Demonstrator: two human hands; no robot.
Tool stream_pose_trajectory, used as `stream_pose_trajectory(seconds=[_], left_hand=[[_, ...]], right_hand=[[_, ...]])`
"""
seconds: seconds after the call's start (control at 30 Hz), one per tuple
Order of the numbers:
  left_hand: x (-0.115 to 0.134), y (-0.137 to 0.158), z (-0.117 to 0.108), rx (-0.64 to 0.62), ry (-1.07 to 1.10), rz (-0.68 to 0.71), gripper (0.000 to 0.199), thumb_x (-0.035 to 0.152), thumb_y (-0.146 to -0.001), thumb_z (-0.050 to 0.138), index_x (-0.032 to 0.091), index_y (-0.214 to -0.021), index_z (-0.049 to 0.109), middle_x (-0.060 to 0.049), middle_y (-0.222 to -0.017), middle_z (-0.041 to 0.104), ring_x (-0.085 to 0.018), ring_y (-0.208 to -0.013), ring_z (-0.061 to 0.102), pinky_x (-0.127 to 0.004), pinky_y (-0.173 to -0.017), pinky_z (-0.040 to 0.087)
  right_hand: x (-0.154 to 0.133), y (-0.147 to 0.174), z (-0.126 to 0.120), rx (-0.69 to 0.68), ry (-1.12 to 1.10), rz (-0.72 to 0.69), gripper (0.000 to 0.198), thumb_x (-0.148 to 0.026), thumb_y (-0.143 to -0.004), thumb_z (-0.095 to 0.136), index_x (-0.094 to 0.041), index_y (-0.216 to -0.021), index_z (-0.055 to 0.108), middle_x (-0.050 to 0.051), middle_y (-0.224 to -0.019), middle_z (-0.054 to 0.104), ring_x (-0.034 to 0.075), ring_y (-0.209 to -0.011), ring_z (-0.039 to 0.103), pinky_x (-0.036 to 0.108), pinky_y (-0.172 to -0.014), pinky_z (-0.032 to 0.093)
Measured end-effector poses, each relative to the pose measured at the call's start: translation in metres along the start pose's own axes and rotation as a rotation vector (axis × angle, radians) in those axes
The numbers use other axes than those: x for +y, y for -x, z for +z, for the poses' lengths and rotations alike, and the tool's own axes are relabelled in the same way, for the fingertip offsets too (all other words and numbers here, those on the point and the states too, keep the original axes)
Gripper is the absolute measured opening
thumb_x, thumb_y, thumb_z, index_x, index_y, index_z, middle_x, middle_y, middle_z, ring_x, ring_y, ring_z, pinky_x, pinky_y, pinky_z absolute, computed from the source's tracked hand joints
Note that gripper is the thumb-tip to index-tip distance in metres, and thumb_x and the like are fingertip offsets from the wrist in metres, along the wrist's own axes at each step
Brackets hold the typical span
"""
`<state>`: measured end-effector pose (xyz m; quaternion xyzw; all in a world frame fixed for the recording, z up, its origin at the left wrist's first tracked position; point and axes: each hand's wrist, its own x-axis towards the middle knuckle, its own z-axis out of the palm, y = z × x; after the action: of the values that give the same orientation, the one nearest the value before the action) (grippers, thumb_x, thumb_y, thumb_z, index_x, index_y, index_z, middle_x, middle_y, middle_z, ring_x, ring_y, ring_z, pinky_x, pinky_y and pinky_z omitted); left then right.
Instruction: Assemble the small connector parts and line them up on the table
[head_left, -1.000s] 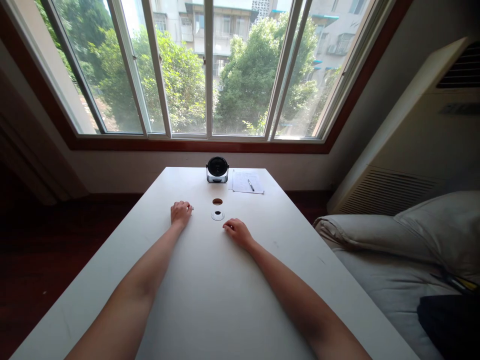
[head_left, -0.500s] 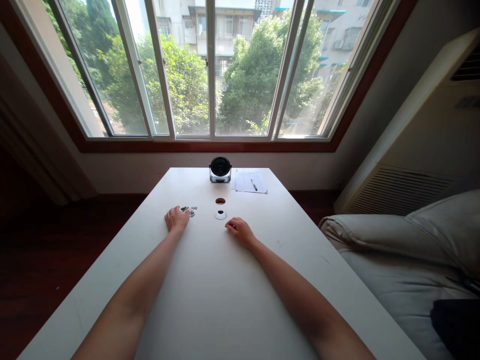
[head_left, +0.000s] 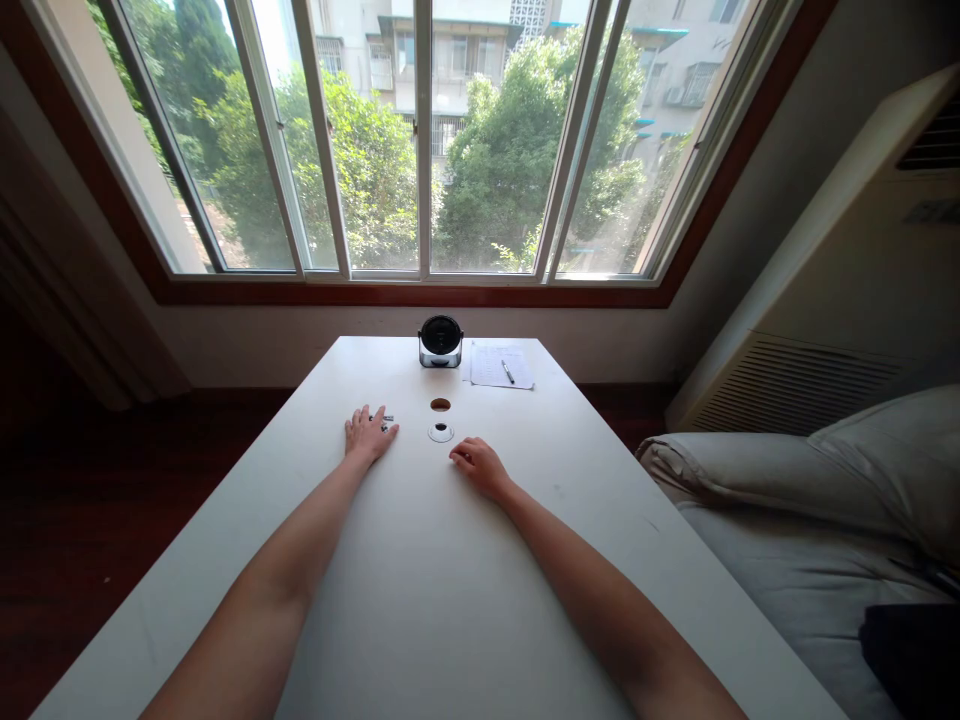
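My left hand (head_left: 367, 436) lies palm down with its fingers spread, covering most of a small pile of dark and metallic pieces (head_left: 387, 418). Those pieces look like screws or similar hardware, too small to name surely. To the right of the pile, a round white ring-shaped cover (head_left: 441, 433) with a dark centre rests on the white table (head_left: 442, 560). Just beyond it is a round brown hole (head_left: 440, 405) in the tabletop. My right hand (head_left: 480, 466) rests on the table near the ring, its fingers curled; whether they hold anything is hidden.
At the table's far end stands a small black round fan-like device (head_left: 441, 340) on a stand. Beside it lie paper sheets (head_left: 487, 368) with a pen (head_left: 508, 372). A grey sofa (head_left: 780, 480) is on the right, below a large window.
My left hand has shifted right and spread its fingers over the small pieces, hiding more of them. My right hand stays in the same place.
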<state>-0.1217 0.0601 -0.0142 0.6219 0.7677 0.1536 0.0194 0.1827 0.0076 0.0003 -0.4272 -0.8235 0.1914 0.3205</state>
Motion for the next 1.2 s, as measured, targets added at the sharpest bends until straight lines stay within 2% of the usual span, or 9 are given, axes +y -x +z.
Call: stream_pose_trajectory(seconds=[0.1,0.33,0.5,0.6,0.73,0.83,1.03,1.2], left_hand=[[-0.001,-0.007,0.004,-0.007,-0.018,-0.001,0.065,0.065,-0.09,0.036,0.032,-0.145,0.044,-0.009,-0.159,0.03,-0.034,-0.147,0.02,-0.054,-0.117,0.012],[-0.007,-0.019,0.009,-0.012,-0.028,0.006,0.056,0.054,-0.095,0.034,0.033,-0.144,0.046,-0.007,-0.158,0.033,-0.032,-0.146,0.022,-0.054,-0.117,0.013],[-0.015,-0.029,0.003,-0.013,-0.018,0.002,0.053,0.051,-0.095,0.035,0.031,-0.142,0.049,-0.008,-0.156,0.037,-0.029,-0.144,0.027,-0.051,-0.117,0.015],[-0.013,-0.026,-0.005,0.034,-0.016,0.032,0.054,0.05,-0.095,0.037,0.027,-0.142,0.048,-0.01,-0.152,0.042,-0.029,-0.143,0.029,-0.051,-0.118,0.013],[0.001,-0.007,-0.02,0.134,-0.037,0.137,0.055,0.049,-0.094,0.04,0.023,-0.143,0.048,-0.011,-0.152,0.042,-0.03,-0.144,0.026,-0.05,-0.121,0.006],[0.017,0.018,-0.029,0.13,-0.036,0.272,0.055,0.047,-0.094,0.043,0.024,-0.144,0.046,-0.009,-0.156,0.037,-0.029,-0.146,0.023,-0.047,-0.123,0.004],[0.034,0.073,-0.024,-0.057,0.023,0.588,0.068,0.054,-0.094,0.043,0.029,-0.155,0.028,-0.003,-0.164,0.02,-0.028,-0.151,0.01,-0.049,-0.123,0.006],[0.032,0.094,-0.016,-0.211,-0.007,0.644,0.068,0.063,-0.095,0.031,0.032,-0.155,0.028,-0.004,-0.164,0.019,-0.028,-0.152,0.012,-0.049,-0.122,0.007]], right_hand=[[-0.001,0.001,0.0,0.011,-0.011,-0.014,0.015,-0.025,-0.094,0.056,-0.023,-0.086,0.069,0.003,-0.086,0.064,0.018,-0.089,0.054,0.03,-0.078,0.042],[0.003,0.001,0.001,0.004,-0.003,-0.015,0.013,-0.023,-0.094,0.058,-0.024,-0.087,0.069,0.002,-0.088,0.063,0.018,-0.089,0.054,0.03,-0.079,0.042],[0.0,0.001,0.002,-0.001,0.054,-0.027,0.013,-0.022,-0.094,0.058,-0.023,-0.087,0.068,0.003,-0.089,0.062,0.018,-0.091,0.053,0.029,-0.08,0.042],[-0.005,0.003,0.002,-0.002,0.128,-0.069,0.012,-0.021,-0.094,0.058,-0.023,-0.088,0.068,0.004,-0.091,0.062,0.018,-0.093,0.052,0.03,-0.082,0.042],[-0.013,0.004,0.002,-0.02,0.214,-0.094,0.011,-0.022,-0.095,0.056,-0.022,-0.096,0.067,0.005,-0.097,0.062,0.02,-0.097,0.052,0.032,-0.087,0.042],[-0.019,0.005,0.0,-0.027,0.272,-0.093,0.016,-0.024,-0.095,0.056,-0.023,-0.108,0.065,0.008,-0.105,0.062,0.023,-0.102,0.052,0.035,-0.092,0.041],[-0.028,0.01,-0.003,-0.006,0.355,-0.002,0.023,-0.026,-0.095,0.052,-0.021,-0.115,0.063,0.014,-0.114,0.061,0.03,-0.11,0.05,0.044,-0.099,0.037],[-0.022,0.013,0.0,-0.063,0.354,-0.006,0.028,-0.03,-0.095,0.053,-0.023,-0.121,0.062,0.011,-0.127,0.059,0.027,-0.121,0.048,0.04,-0.105,0.035]])
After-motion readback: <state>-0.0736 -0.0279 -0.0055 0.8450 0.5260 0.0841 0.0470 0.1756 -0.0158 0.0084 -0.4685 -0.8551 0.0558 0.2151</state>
